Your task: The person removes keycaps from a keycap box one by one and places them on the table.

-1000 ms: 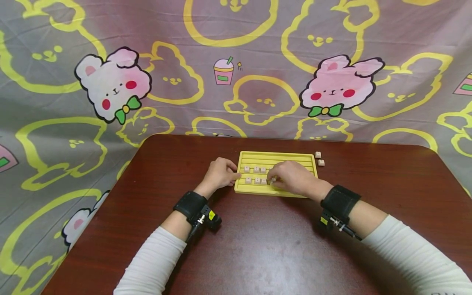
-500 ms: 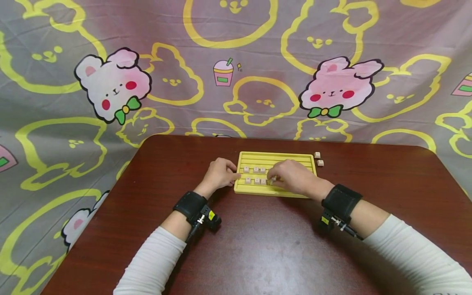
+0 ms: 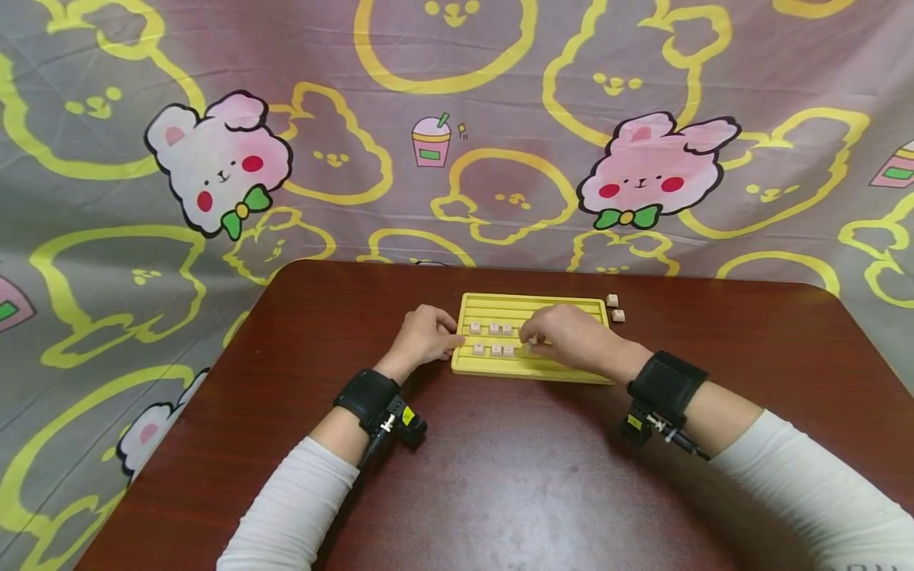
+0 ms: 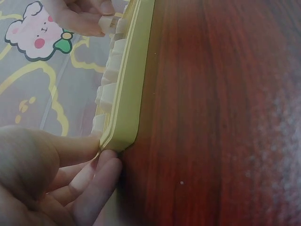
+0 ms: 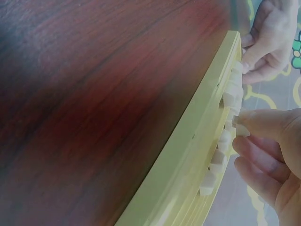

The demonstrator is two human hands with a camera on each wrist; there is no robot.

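Note:
A yellow ridged tray (image 3: 500, 371) lies on the table with several off-white keycaps (image 3: 496, 350) standing in two rows along its ridges. My left hand (image 3: 423, 336) grips the tray's left edge, thumb on the rim and fingers curled at the corner in the left wrist view. Over the tray's middle, my right hand (image 3: 571, 335) pinches a single keycap (image 5: 242, 130) between thumb and fingers, close above the rows. In the right wrist view, more keycaps (image 5: 217, 161) sit to the near side of that hand; from the head they are hidden behind it.
Two loose keycaps, a rear one (image 3: 612, 300) and a nearer one (image 3: 618, 316), lie on the dark wooden table (image 3: 500, 476) just right of the tray. A cartoon-printed cloth (image 3: 500, 198) hangs behind the table's far edge.
My right hand has risen slightly from the lower row, with the keycap between its fingers. The left hand stays at the tray's edge.

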